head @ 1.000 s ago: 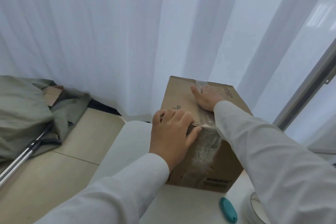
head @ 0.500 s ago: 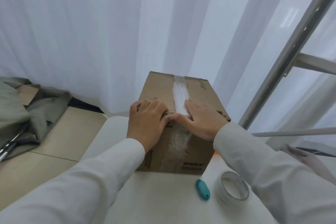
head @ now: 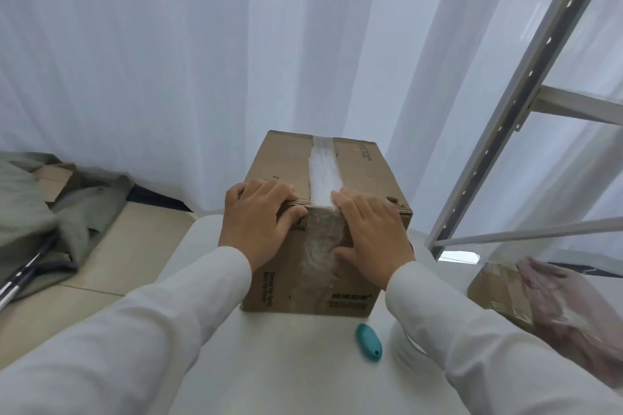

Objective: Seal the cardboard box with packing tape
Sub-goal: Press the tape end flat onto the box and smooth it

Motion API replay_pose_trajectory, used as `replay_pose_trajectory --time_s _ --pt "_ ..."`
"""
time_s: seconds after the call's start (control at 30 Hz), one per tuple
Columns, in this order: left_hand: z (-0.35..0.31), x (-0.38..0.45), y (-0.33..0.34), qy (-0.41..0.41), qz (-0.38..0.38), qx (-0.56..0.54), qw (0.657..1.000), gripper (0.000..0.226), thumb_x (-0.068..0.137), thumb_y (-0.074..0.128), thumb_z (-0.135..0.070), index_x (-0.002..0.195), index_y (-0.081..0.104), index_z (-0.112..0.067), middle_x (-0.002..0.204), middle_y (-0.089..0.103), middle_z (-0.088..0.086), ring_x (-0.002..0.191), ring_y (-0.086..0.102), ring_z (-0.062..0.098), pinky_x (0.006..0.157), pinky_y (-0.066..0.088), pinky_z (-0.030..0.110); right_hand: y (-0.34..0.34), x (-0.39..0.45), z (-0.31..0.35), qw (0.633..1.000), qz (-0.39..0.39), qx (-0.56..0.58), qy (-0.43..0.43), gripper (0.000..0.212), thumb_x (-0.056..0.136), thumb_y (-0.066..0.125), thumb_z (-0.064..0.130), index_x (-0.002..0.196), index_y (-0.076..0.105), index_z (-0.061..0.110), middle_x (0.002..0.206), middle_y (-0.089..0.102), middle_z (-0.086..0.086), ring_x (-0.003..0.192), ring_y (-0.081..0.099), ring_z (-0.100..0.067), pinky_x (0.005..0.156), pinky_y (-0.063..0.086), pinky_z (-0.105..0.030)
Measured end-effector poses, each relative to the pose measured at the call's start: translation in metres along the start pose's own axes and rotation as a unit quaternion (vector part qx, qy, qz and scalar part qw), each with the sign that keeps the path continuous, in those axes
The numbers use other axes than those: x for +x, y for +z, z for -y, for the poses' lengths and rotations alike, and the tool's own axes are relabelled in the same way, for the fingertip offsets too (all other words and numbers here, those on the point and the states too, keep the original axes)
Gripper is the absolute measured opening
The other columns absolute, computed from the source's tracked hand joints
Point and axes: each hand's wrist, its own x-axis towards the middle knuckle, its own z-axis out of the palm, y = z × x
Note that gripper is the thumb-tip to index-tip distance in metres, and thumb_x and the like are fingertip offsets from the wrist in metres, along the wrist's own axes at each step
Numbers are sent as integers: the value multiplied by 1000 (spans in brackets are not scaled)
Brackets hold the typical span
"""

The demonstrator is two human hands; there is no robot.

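The cardboard box (head: 323,232) sits under both our palms; tape (head: 323,175) runs between them. Our left hand (head: 259,217) and right hand (head: 371,232) lie open, flat, gripping nothing. We should press the tape end firmly down the front face, smoothing wrinkles outward

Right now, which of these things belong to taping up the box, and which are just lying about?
Part of the job:
cardboard box
tape strip along its top seam
left hand and right hand, pressing the tape at the front edge

Lying about:
teal cutter
green cloth on the floor
metal shelf frame
second cardboard box
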Motion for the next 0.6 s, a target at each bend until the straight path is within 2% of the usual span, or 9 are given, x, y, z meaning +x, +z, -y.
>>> replay_pose_trajectory --time_s 0.2,0.43,0.53,0.6 --pt "5 2 4 20 -15 -1 1000 28 83 48 -45 92 63 -22 102 66 -8 101 55 20 89 18 28 -5 5 -9 998 -18 54 -4 61 81 66 40 137 42 28 142 48 7 132 40 -17 111 21 -30" --pt "5 1 5 41 -26 8 999 31 85 44 -46 93 62 -21 101 67 -6 99 57 23 91 18 30 -15 8 -15 994 -10 112 -15 49 88 59 32 135 47 29 141 49 9 132 41 -14 111 24 -30" --pt "6 -3 9 63 -13 64 996 39 85 34 -50 102 55 -21 106 64 -3 107 54 24 104 12 43 -17 8 -15 992 -11 120 -28 45 92 54 28 136 46 27 142 48 7 133 41 -14 112 23 -29" --pt "7 -6 14 104 -8 119 987 52 80 39 -57 112 47 -17 117 56 2 116 44 23 108 6 54 -12 6 -15 993 -27 108 -30 46 93 51 27 138 43 25 143 47 5 134 40 -16 112 22 -31"
